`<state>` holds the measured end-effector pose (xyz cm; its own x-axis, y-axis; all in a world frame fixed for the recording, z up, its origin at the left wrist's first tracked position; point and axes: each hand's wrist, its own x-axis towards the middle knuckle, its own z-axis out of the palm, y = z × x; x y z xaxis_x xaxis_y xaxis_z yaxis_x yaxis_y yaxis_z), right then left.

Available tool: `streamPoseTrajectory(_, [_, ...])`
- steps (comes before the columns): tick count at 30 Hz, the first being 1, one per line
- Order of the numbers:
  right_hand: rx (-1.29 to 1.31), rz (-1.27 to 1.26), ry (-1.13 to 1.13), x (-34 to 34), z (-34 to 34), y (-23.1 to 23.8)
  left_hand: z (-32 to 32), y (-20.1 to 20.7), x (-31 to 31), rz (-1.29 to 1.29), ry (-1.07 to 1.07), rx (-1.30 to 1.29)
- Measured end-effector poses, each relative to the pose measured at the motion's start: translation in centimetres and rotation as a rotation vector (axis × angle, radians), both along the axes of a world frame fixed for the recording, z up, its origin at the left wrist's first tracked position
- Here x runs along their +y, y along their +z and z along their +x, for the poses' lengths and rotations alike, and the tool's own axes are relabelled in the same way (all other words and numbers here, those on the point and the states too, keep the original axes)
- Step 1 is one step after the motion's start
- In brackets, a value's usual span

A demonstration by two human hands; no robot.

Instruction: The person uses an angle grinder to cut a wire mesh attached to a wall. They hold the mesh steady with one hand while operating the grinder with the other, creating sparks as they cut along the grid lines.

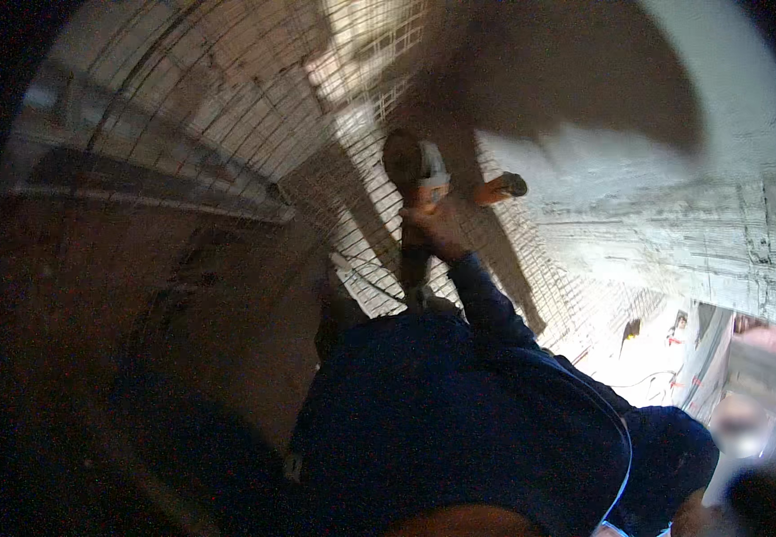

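Observation:
My right hand [444, 231] is closed around an angle grinder, its dark blue sleeve [493, 300] reaching up from my body. The grinder's orange body [430, 195] shows just above my fingers. Beyond it is a pale grey part [433, 164], with a dark round disc [401, 159] at its left. To the right sticks out an orange piece with a dark end [501, 187]; whether it belongs to the grinder I cannot tell. Beneath all this lies a wire mesh [365, 259]. My left hand does not show.
Wire mesh [227, 98] spreads across the upper left. A rough grey concrete surface [674, 224] rises at the right, with a large dark shadow above. Lower right, a person [739, 430] appears blurred, near cables [661, 380] on bright ground. Deep shadow covers the left.

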<state>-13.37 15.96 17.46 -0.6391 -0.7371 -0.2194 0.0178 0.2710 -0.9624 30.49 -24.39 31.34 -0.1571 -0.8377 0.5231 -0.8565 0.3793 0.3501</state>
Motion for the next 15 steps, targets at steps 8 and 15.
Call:
streamPoseTrajectory(8, [0.032,-0.194,-0.212,-0.3,-2.0,-1.7,-7.5,-4.3,12.9,0.327,-0.508,0.366])
streamPoseTrajectory(15, [-0.056,-0.253,-0.263,-1.6,-4.3,0.3,-14.7,-15.4,29.3,1.301,-0.454,0.463])
